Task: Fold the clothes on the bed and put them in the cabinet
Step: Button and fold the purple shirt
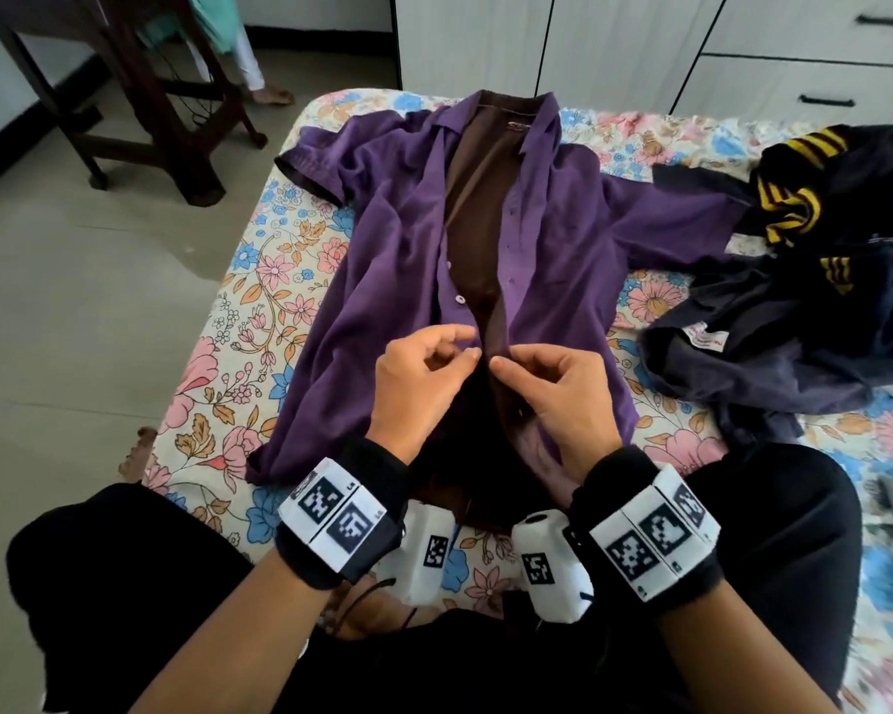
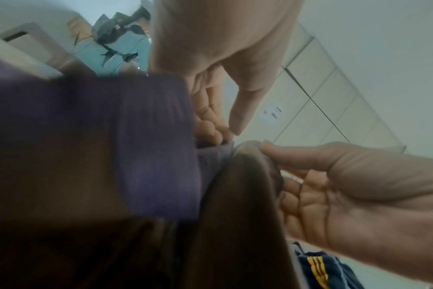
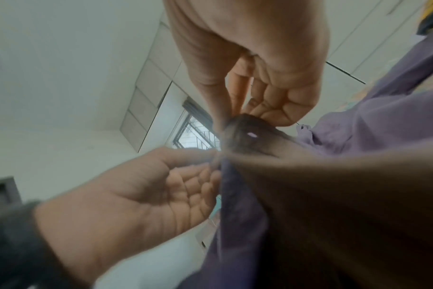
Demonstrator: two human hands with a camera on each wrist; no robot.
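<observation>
Shirt (image 1: 408,239) flat on bed (image 1: 259,280) | left hand (image 1: 418,383) pinches button edge | right hand (image 1: 563,389) pinches opposite placket, seemingly at a buttonhole

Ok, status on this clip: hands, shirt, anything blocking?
Left hand and right hand each pinch one front edge of the purple shirt, grip at the placket. Shirt flat on the bed, unfolded. Dark clothes heaped to its right, not blocking.

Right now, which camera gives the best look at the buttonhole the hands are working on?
The right wrist view: the buttonhole shows as a bright slit in the edge that the right hand pinches. In the head view the left hand and right hand meet there and hide it. The left wrist view shows only blurred purple shirt.
</observation>
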